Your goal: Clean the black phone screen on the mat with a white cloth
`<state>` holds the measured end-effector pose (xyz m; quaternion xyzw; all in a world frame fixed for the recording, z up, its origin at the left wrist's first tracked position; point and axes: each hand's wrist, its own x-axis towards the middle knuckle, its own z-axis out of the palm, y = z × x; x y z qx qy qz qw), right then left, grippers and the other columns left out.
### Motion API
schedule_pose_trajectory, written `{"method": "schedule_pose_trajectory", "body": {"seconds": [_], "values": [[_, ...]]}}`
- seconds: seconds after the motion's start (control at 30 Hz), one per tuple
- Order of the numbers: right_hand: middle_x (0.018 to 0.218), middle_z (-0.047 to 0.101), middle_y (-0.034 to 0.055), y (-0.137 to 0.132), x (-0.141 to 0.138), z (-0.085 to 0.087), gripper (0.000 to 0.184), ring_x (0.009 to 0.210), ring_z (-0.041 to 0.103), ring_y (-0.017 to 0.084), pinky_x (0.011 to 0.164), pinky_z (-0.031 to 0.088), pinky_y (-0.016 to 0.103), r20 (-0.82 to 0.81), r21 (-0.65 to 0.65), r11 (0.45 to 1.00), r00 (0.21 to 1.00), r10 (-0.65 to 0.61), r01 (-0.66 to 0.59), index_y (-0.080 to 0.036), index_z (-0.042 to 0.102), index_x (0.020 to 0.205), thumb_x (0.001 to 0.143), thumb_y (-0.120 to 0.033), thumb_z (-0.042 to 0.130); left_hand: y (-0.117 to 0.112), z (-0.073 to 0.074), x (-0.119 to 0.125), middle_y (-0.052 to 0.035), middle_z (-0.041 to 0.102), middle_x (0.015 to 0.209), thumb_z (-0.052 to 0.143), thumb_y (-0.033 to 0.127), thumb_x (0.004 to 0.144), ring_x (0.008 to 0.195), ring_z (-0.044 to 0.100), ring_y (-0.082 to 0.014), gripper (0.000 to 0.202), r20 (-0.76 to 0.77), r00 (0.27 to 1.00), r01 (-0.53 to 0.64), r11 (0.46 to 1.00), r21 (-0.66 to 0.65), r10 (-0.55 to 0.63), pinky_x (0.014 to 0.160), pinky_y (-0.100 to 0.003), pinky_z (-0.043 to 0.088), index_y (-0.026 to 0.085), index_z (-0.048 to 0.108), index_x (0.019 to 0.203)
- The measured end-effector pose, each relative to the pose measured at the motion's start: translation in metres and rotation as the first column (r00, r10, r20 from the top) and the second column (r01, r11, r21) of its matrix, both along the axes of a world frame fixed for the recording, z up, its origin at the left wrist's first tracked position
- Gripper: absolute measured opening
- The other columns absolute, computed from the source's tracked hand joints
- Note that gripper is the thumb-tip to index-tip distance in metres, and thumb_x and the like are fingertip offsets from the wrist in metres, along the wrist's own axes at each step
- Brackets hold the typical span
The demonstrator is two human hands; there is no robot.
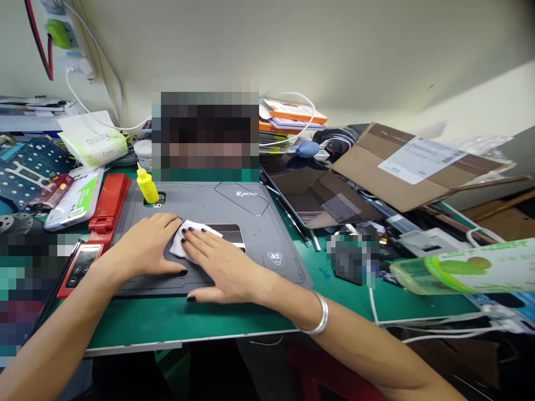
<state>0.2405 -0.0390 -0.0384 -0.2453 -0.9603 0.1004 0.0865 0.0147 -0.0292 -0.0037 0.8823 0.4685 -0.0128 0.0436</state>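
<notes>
On the grey work mat (pixel 200 209) lies a flat, shiny dark panel (pixel 229 235), like a phone, partly covered by a white tissue (pixel 179 245). My right hand (pixel 223 267) presses the tissue down with its fingers stretched flat and its thumb spread out. At the panel's left end, my left hand (pixel 152 245) rests open, fingertips by the tissue's upper edge and thumb apart. The panel's left part is hidden under tissue and fingers. A yellow dropper bottle (pixel 146 186) stands beyond my left hand, by a cutout in the mat.
A red hinged device (pixel 107 206) lies left of the mat. To the right are a large dark glossy panel (pixel 313 189), pen-like tools (pixel 292 217), a cardboard box (pixel 368 156) and a green-white pack (pixel 480 264). A tissue pack (pixel 94 139) lies back left.
</notes>
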Motion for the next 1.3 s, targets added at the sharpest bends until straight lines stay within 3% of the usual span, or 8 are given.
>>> {"method": "schedule_pose_trajectory", "body": {"seconds": [0.1,0.3,0.5,0.7,0.93,1.13,1.3], "values": [[0.158,0.032,0.0252,0.003,0.002,0.001,0.09,0.148,0.028,0.036,0.122,0.024,0.053,0.023,0.011,0.996,0.996,-0.083,0.083,-0.002,0.038,0.148,0.088,-0.067,0.056,0.001,-0.001,0.0,-0.0186,0.054,0.138,0.074,0.056,0.071,0.126,0.052,-0.0362,0.081,-0.009,1.0,-0.003,1.0,-0.001,0.003,0.101,-0.046,0.047,0.012,0.049,0.134],[0.156,0.036,0.0254,-0.005,-0.002,0.002,0.095,0.148,0.027,0.036,0.124,0.02,0.05,0.001,-0.011,0.997,0.998,0.07,-0.07,0.0,0.041,0.146,0.086,-0.073,0.054,0.0,0.0,0.002,-0.0184,0.056,0.134,0.07,0.05,0.075,0.122,0.055,-0.0347,0.067,-0.01,1.0,0.0,1.0,0.006,0.0,0.1,-0.045,0.048,0.012,0.053,0.127],[0.157,0.031,0.0265,0.004,0.003,0.007,0.088,0.148,0.027,0.036,0.122,0.025,0.051,0.063,-0.001,0.994,0.992,-0.108,0.109,0.001,0.039,0.147,0.089,-0.062,0.059,0.0,-0.002,0.001,-0.0176,0.054,0.138,0.075,0.056,0.07,0.125,0.053,-0.036,0.079,0.0,1.0,-0.006,1.0,0.008,0.006,0.101,-0.045,0.047,0.014,0.05,0.132],[0.156,0.035,0.0258,-0.008,-0.002,0.002,0.095,0.148,0.026,0.037,0.123,0.021,0.05,0.014,-0.014,0.998,0.998,0.067,-0.067,0.002,0.04,0.146,0.087,-0.072,0.052,-0.001,0.002,0.003,-0.0188,0.056,0.134,0.069,0.049,0.076,0.121,0.055,-0.0351,0.066,-0.001,1.0,0.001,1.0,0.005,-0.001,0.1,-0.046,0.048,0.012,0.052,0.128],[0.158,0.03,0.0263,0.006,0.005,0.004,0.087,0.148,0.028,0.037,0.121,0.026,0.054,0.045,-0.007,0.994,0.993,-0.111,0.112,0.0,0.038,0.148,0.091,-0.063,0.055,0.0,0.001,0.002,-0.0179,0.054,0.139,0.076,0.055,0.07,0.127,0.052,-0.0368,0.078,-0.001,1.0,-0.016,1.0,-0.01,0.016,0.101,-0.046,0.046,0.015,0.05,0.132],[0.156,0.035,0.0239,-0.011,-0.007,0.001,0.092,0.149,0.026,0.036,0.124,0.019,0.049,0.01,-0.009,0.997,0.997,0.072,-0.072,0.0,0.04,0.147,0.089,-0.07,0.051,-0.003,0.004,0.005,-0.0181,0.057,0.132,0.072,0.046,0.073,0.121,0.056,-0.0356,0.065,0.01,1.0,-0.005,1.0,0.001,0.005,0.099,-0.045,0.048,0.014,0.053,0.127],[0.157,0.033,0.0239,0.0,-0.003,0.003,0.086,0.148,0.027,0.036,0.123,0.02,0.051,0.031,-0.008,1.0,0.999,0.007,-0.007,0.0,0.04,0.147,0.091,-0.064,0.054,-0.003,0.004,0.006,-0.0182,0.057,0.132,0.08,0.054,0.065,0.12,0.056,-0.0364,0.083,0.002,1.0,-0.019,1.0,-0.022,0.019,0.099,-0.046,0.048,0.013,0.05,0.13]]}}
